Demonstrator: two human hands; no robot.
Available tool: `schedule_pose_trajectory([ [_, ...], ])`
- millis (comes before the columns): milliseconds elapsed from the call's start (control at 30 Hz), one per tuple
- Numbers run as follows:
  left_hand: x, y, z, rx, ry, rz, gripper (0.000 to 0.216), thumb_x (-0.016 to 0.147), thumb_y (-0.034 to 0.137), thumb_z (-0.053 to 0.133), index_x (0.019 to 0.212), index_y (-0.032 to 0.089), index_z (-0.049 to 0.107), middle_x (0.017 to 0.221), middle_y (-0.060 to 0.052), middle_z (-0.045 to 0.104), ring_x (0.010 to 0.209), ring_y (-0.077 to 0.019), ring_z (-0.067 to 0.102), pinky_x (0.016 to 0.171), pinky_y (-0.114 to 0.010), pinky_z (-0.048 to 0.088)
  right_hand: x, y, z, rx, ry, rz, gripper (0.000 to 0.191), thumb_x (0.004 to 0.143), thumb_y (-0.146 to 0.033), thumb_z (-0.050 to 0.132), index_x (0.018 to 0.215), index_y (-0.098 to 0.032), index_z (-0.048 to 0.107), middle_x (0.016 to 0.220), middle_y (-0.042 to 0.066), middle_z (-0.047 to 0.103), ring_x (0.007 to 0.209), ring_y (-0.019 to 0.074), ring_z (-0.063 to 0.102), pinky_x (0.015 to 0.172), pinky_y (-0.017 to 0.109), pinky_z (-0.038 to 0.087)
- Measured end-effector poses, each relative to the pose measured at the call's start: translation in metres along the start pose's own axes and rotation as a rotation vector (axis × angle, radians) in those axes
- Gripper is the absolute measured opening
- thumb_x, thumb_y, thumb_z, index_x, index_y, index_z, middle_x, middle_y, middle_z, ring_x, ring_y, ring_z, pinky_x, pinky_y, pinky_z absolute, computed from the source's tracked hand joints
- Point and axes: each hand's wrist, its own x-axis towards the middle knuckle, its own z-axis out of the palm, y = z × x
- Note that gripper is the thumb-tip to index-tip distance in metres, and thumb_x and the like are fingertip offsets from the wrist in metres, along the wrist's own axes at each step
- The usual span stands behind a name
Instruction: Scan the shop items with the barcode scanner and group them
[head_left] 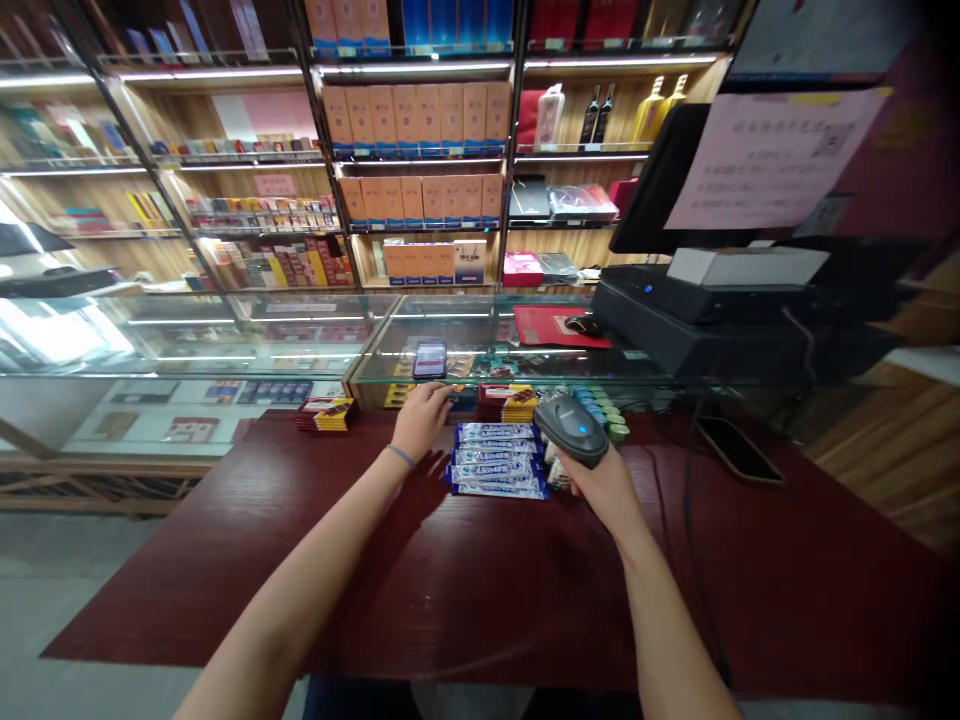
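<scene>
My right hand (604,490) is wrapped round the handle of a dark grey barcode scanner (574,428), whose head points forward over the counter. Small white packages, partly hidden, lie beside that hand. My left hand (421,422), a blue band on its wrist, reaches to the counter's back edge with fingers bent together; whatever they hold, if anything, is hidden. Between the hands lies a row of blue-and-white wrapped sticks (499,460). Behind it stands a stack of red-and-yellow packs (506,402). A similar stack (326,413) sits left of my left hand. Green-topped small packs (600,408) lie behind the scanner.
A glass display case (390,335) borders the dark red counter (465,590), with a lit phone (430,359) on it. To the right are another phone (739,448), a hanging cable (688,500) and a monitor (660,180). Stocked shelves (424,160) stand behind.
</scene>
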Motion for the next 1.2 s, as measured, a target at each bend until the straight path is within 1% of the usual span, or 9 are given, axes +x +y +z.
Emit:
schedule_pose_trajectory([
  [133,0.019,0.041,0.043,0.035,-0.073,0.120,0.041,0.094,0.016,0.054,0.134,0.022,0.060,0.129,-0.012,0.062,0.123,-0.0271,0.056,0.107,-0.045,0.048,0.010,-0.008,-0.014,0.016,0.047,0.008,0.037,0.074,-0.047,0.072,0.099,-0.021,0.065,0.051,-0.004,0.061,0.039,0.0167,0.050,0.043,0.029,0.042],
  [233,0.031,0.059,0.064,0.065,-0.117,0.166,0.045,0.091,0.012,0.056,0.135,0.021,0.059,0.136,-0.015,0.060,0.129,-0.0285,0.054,0.111,-0.047,0.045,0.020,-0.014,-0.025,-0.017,0.070,-0.008,0.027,0.074,-0.046,0.070,0.085,-0.022,0.064,0.047,-0.004,0.057,0.038,0.0175,0.051,0.042,0.029,0.042],
  [333,0.039,0.068,0.075,0.096,-0.177,0.187,0.044,0.092,0.013,0.055,0.135,0.021,0.059,0.136,-0.016,0.062,0.128,-0.0295,0.054,0.110,-0.049,0.044,0.032,-0.019,-0.033,-0.063,0.068,-0.014,0.024,0.074,-0.044,0.069,0.078,-0.022,0.062,0.047,-0.003,0.057,0.038,0.0174,0.051,0.042,0.029,0.041],
  [467,0.044,0.069,0.079,0.137,-0.254,0.179,0.041,0.093,0.015,0.054,0.133,0.023,0.061,0.127,-0.013,0.068,0.118,-0.0277,0.060,0.103,-0.045,0.047,0.052,-0.022,-0.037,-0.093,0.081,-0.077,0.024,0.076,-0.043,0.066,0.081,-0.020,0.063,0.048,-0.003,0.057,0.040,0.0171,0.052,0.045,0.029,0.042],
  [700,0.043,0.064,0.080,0.076,-0.211,0.190,0.034,0.092,0.011,0.056,0.122,0.022,0.068,0.119,-0.011,0.072,0.111,-0.0264,0.063,0.099,-0.042,0.048,0.068,-0.028,-0.026,-0.183,0.101,-0.191,0.024,0.076,-0.043,0.063,0.081,-0.020,0.066,0.058,0.003,0.067,0.059,0.0223,0.063,0.058,0.031,0.047],
  [867,0.038,0.065,0.069,-0.065,0.000,0.146,0.030,0.097,0.014,0.050,0.119,0.020,0.068,0.113,-0.012,0.073,0.108,-0.0265,0.065,0.097,-0.042,0.049,0.058,-0.027,-0.017,-0.183,0.078,-0.161,0.023,0.076,-0.043,0.063,0.081,-0.020,0.067,0.063,0.005,0.069,0.059,0.0225,0.063,0.058,0.032,0.047],
  [967,0.031,0.065,0.055,-0.234,0.163,0.002,0.026,0.099,0.020,0.049,0.117,0.022,0.067,0.112,-0.011,0.073,0.107,-0.0254,0.066,0.098,-0.042,0.049,0.050,-0.026,-0.015,-0.137,0.068,-0.111,0.022,0.076,-0.044,0.065,0.078,-0.021,0.065,0.053,0.001,0.063,0.049,0.0198,0.057,0.054,0.031,0.045],
  [1067,0.018,0.062,0.038,-0.523,0.297,-0.204,0.021,0.098,0.030,0.054,0.115,0.023,0.064,0.112,-0.009,0.072,0.107,-0.0239,0.068,0.097,-0.040,0.051,0.043,-0.028,-0.011,-0.061,0.045,-0.078,0.022,0.075,-0.044,0.068,0.072,-0.023,0.061,0.044,-0.004,0.054,0.040,0.0171,0.050,0.047,0.030,0.042],
  [1200,-0.006,0.048,0.013,-0.962,0.352,-0.467,0.027,0.090,0.040,0.067,0.107,0.021,0.059,0.104,-0.006,0.072,0.096,-0.0209,0.071,0.087,-0.035,0.056,0.031,-0.033,0.000,0.040,-0.043,-0.068,0.028,0.077,-0.047,0.071,0.066,-0.024,0.059,0.043,-0.003,0.053,0.037,0.0160,0.048,0.041,0.029,0.039],
])
